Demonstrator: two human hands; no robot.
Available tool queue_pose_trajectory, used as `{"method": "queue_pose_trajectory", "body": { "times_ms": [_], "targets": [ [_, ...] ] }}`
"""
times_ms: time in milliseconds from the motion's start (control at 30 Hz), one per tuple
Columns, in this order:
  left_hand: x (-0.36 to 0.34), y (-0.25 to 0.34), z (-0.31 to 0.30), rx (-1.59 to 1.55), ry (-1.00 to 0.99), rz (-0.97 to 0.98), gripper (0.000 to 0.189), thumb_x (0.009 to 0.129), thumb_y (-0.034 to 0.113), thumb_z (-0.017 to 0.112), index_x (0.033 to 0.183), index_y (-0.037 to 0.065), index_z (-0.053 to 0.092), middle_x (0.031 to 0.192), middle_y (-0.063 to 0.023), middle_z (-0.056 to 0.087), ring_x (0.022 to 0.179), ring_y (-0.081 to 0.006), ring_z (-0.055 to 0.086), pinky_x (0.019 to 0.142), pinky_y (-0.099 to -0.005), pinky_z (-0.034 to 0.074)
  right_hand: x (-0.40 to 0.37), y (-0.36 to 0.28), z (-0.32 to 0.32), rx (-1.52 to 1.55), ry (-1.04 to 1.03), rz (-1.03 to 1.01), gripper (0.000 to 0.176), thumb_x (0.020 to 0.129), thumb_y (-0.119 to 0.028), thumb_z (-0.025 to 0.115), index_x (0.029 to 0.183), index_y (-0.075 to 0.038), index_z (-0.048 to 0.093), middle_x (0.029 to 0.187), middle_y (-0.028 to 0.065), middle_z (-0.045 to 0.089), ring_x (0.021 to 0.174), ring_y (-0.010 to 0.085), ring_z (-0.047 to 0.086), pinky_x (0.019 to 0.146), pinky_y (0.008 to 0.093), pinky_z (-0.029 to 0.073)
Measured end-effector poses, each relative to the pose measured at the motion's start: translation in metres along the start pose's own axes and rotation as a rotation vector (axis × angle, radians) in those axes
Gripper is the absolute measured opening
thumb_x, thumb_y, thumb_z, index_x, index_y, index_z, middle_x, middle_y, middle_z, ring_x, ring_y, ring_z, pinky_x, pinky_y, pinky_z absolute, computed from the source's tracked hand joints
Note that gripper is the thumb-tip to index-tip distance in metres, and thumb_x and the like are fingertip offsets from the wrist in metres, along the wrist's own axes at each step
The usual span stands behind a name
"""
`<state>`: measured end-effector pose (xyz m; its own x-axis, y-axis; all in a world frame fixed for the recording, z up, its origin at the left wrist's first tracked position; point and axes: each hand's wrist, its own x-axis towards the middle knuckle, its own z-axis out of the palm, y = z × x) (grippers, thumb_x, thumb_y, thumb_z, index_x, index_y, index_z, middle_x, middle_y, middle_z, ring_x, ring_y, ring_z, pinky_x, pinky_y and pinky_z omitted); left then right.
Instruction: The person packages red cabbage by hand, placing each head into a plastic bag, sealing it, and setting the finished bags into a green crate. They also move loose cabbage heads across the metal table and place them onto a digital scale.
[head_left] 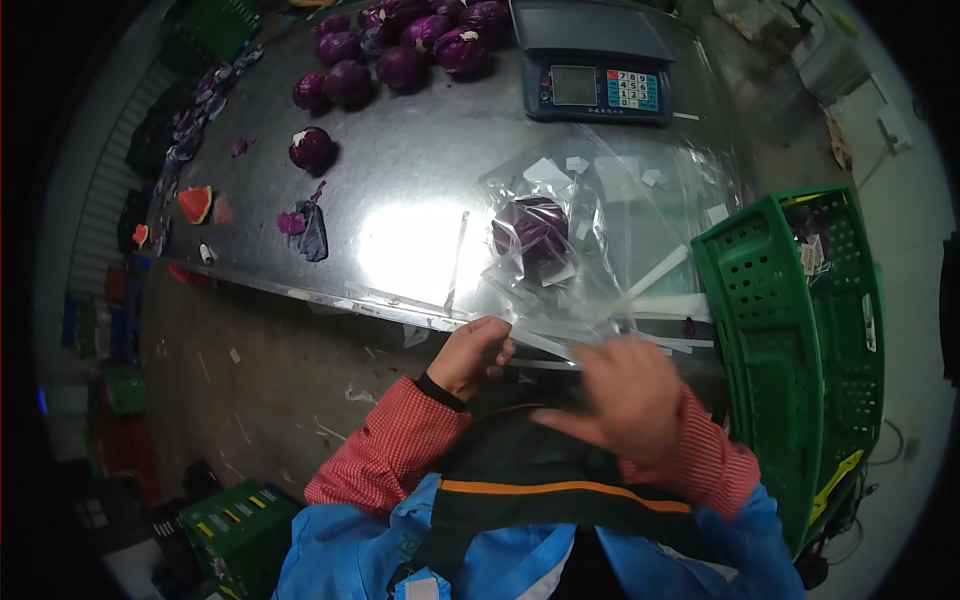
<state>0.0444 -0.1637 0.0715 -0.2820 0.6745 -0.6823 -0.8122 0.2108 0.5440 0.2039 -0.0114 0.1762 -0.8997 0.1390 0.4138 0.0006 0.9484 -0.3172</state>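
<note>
A red cabbage (pixel 531 228) lies inside a clear plastic bag (pixel 590 270) near the front edge of the metal table (pixel 400 150). My left hand (pixel 470 357) is at the table's edge, its fingers closed on the near left end of the plastic. To its right, my right hand (pixel 625 395) is blurred by motion beside the near edge of the bag, thumb pointing left; whether it grips the plastic cannot be made out. White strips and small labels lie on and around the bag.
Several red cabbages (pixel 402 68) sit at the back, with one (pixel 312 148) nearer. A scale (pixel 595 70) stands at the back right. Green crates (pixel 765 330) are on the right. Loose leaves (pixel 308 230) and a watermelon piece (pixel 195 205) lie left.
</note>
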Motion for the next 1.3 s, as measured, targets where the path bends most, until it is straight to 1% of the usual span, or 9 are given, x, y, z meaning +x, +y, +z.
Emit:
{"method": "queue_pose_trajectory", "body": {
  "times_ms": [167, 267, 433, 567, 700, 800, 1100, 1200, 1300],
  "targets": [
    [0.0, 0.0, -0.009, -0.169, -0.032, -0.028, 0.02, 0.09, 0.031, 0.056, 0.085, 0.011, 0.053, 0.072, 0.002, 0.055, 0.058, -0.0062, 0.048, 0.046, -0.0197, 0.035, 0.022, 0.0, 0.069, -0.11, -0.08, -0.161, 0.018, 0.07, -0.021, 0.063, 0.083, -0.009, 0.058, 0.072, 0.002, 0.048, 0.068, 0.0196, 0.051, 0.055, 0.0333, 0.038],
    [-0.009, 0.009, -0.009, -0.164, -0.092, 0.015, 0.027, 0.091, 0.037, 0.056, 0.083, 0.011, 0.054, 0.069, 0.0021, 0.055, 0.056, -0.0066, 0.049, 0.046, -0.0193, 0.037, 0.021, -0.01, 0.064, -0.068, -0.029, -0.36, 0.008, 0.07, -0.015, 0.058, 0.076, -0.01, 0.057, 0.073, 0.0003, 0.051, 0.069, 0.0166, 0.052, 0.057, 0.0289, 0.038],
    [-0.014, 0.008, -0.005, 0.242, 0.024, 0.079, 0.02, 0.091, 0.029, 0.057, 0.083, 0.01, 0.056, 0.068, 0.0017, 0.056, 0.056, -0.0066, 0.051, 0.05, -0.0201, 0.041, 0.018, -0.012, 0.068, -0.021, -0.082, -0.421, 0.008, 0.07, -0.016, 0.061, 0.074, -0.01, 0.058, 0.071, 0.0006, 0.05, 0.069, 0.0168, 0.052, 0.058, 0.0285, 0.039],
    [-0.03, 0.013, 0.001, 0.21, 0.061, 0.047, 0.019, 0.092, 0.024, 0.057, 0.081, 0.008, 0.054, 0.067, -0.0015, 0.06, 0.054, -0.0086, 0.055, 0.047, -0.0211, 0.043, 0.019, -0.01, 0.056, 0.306, -0.205, -0.2, 0.012, 0.075, -0.018, 0.065, 0.076, -0.008, 0.059, 0.072, 0.0039, 0.052, 0.071, 0.0219, 0.054, 0.061, 0.0322, 0.043],
    [-0.035, 0.014, 0.0, 0.183, 0.065, 0.059, 0.017, 0.093, 0.021, 0.053, 0.084, 0.007, 0.053, 0.066, -0.0028, 0.06, 0.054, -0.0093, 0.056, 0.048, -0.0217, 0.046, 0.016, -0.002, 0.06, 0.519, -0.156, 0.086, 0.013, 0.077, -0.015, 0.067, 0.081, -0.005, 0.059, 0.078, 0.0097, 0.056, 0.075, 0.0289, 0.057, 0.065, 0.0383, 0.046],
    [-0.034, 0.014, 0.0, 0.187, 0.062, 0.078, 0.016, 0.094, 0.019, 0.051, 0.085, 0.006, 0.052, 0.066, -0.0037, 0.06, 0.052, -0.0098, 0.056, 0.046, -0.0217, 0.045, 0.02, -0.007, 0.059, 0.477, -0.26, 0.047, 0.015, 0.076, -0.015, 0.067, 0.083, -0.006, 0.058, 0.078, 0.0093, 0.056, 0.076, 0.0286, 0.057, 0.066, 0.0383, 0.046],
    [-0.036, 0.01, -0.003, 0.214, 0.085, 0.128, 0.018, 0.094, 0.019, 0.047, 0.084, 0.005, 0.05, 0.06, -0.0028, 0.054, 0.046, -0.011, 0.053, 0.041, -0.0223, 0.042, 0.028, -0.017, 0.059, 0.506, -0.305, 0.002, 0.021, 0.074, -0.017, 0.069, 0.085, -0.006, 0.055, 0.08, 0.0097, 0.056, 0.08, 0.0298, 0.057, 0.068, 0.0385, 0.045],
    [-0.036, 0.011, -0.003, 0.246, 0.086, 0.158, 0.017, 0.094, 0.018, 0.047, 0.084, 0.004, 0.049, 0.059, -0.0028, 0.053, 0.046, -0.011, 0.052, 0.042, -0.0219, 0.041, 0.034, -0.018, 0.06, 0.527, -0.427, 0.055, 0.018, 0.074, -0.013, 0.068, 0.084, -0.006, 0.056, 0.079, 0.0113, 0.056, 0.078, 0.0289, 0.058, 0.066, 0.038, 0.045],
    [-0.035, 0.007, -0.003, 0.258, 0.094, 0.189, 0.017, 0.094, 0.018, 0.047, 0.085, 0.004, 0.049, 0.061, -0.0042, 0.056, 0.046, -0.0111, 0.051, 0.043, -0.0219, 0.041, 0.034, -0.005, 0.077, 0.827, -0.642, 0.226, 0.013, 0.076, -0.01, 0.066, 0.083, -0.005, 0.056, 0.075, 0.0094, 0.057, 0.069, 0.0238, 0.058, 0.061, 0.0346, 0.045]
  ]
}}
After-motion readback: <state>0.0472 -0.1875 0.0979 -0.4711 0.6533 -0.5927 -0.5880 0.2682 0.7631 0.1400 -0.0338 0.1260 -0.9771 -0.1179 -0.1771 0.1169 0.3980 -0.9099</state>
